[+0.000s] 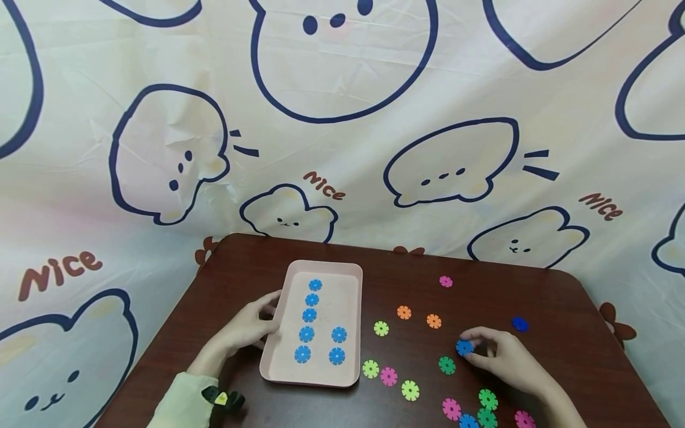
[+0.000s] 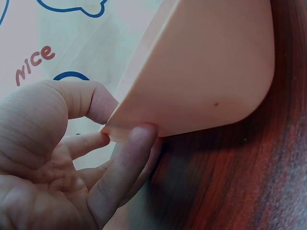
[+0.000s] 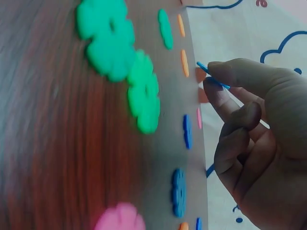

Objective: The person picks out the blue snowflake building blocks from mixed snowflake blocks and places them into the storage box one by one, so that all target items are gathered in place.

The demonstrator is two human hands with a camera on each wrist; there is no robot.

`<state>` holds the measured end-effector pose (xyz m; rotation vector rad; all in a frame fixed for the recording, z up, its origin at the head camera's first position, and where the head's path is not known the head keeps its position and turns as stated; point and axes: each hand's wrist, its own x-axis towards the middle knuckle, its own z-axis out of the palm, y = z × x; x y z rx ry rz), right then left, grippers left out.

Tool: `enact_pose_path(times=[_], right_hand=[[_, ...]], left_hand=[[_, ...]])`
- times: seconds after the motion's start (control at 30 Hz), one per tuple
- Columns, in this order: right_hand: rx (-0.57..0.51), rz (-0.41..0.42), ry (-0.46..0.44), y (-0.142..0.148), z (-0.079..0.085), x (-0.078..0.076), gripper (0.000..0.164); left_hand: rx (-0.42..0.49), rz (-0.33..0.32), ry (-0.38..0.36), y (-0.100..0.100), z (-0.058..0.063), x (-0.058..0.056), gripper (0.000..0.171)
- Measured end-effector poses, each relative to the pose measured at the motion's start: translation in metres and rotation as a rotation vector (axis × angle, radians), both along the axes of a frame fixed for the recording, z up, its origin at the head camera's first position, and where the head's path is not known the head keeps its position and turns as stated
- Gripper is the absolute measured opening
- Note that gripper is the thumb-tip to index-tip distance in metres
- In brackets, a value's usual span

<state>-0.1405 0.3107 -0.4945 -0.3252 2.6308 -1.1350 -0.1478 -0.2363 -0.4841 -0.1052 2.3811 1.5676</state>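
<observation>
A pale pink tray (image 1: 345, 297) rests on the dark table, left of the loose pieces. In it, several blue notched discs (image 1: 309, 315) form a column on the left, and two more (image 1: 338, 346) lie to the right. My left hand (image 1: 247, 324) grips the tray's left edge; the left wrist view shows thumb and fingers pinching the tray rim (image 2: 132, 98). Above the table, right of the tray, my right hand (image 1: 505, 356) pinches one blue notched disc (image 1: 464, 348) between thumb and fingertip. That disc appears edge-on in the right wrist view.
Around the right hand lie a green disc (image 1: 446, 365), a dark blue disc (image 1: 519, 324), orange discs (image 1: 434, 321), pink discs (image 1: 452, 408) and yellow-green discs (image 1: 410, 390). A patterned cloth (image 1: 342, 148) hangs behind the table's far edge (image 1: 374, 247).
</observation>
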Motion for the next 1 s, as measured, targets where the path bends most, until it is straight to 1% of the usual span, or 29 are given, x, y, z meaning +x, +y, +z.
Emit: enact_pose_path(times=[0.27,0.47,0.57,0.73,0.87,1.0], right_hand=[[-0.008,0.024,0.038,-0.025,0.001,-0.006,0.031],[-0.045,0.032,0.045,-0.045,0.0,-0.011,0.031],[-0.069,0.028,0.061,-0.056,0.0,-0.014,0.032],[-0.122,0.034,0.077,-0.081,0.004,-0.02,0.033],[-0.168,0.037,0.081,-0.104,0.006,-0.025,0.035],[-0.184,0.05,0.095,-0.128,0.006,-0.03,0.033]], left_hand=[[0.001,0.002,0.004,0.0,-0.001,0.0,0.075],[-0.007,-0.001,0.003,0.001,0.0,0.001,0.075],[-0.008,0.012,0.002,0.001,0.001,0.0,0.075],[-0.018,0.016,0.004,0.001,0.001,0.0,0.074],[-0.022,0.005,0.01,0.0,0.0,0.001,0.075],[-0.019,0.001,0.011,0.0,0.0,0.001,0.075]])
